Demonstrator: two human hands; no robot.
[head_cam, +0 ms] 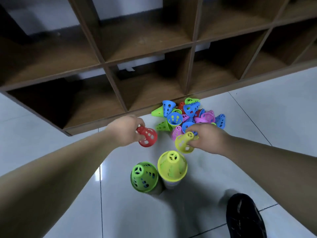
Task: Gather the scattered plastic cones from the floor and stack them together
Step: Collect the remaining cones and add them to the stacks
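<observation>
Nearest you, the green-topped stack (144,177) and yellow-topped stack (172,167) stand on the floor (257,117) as receivers; beyond, your left grip (127,130) clamps a red cone (147,138), your right grip (205,140) a yellow cone (183,143), presumably for stacking; the loose pile (190,114) lies at the shelf unit (109,69) base.

A red cone (147,138) and yellow cone (184,142) held mid-frame; mixed pile (188,114) above; green stack (144,176), yellow stack (172,167) upright below

I see glossy pale floor tiles (283,117) with thin dark seams near me. Across the far side stands a brown wooden cubby shelf (145,38), a white wall (48,18) showing through its open back.
</observation>
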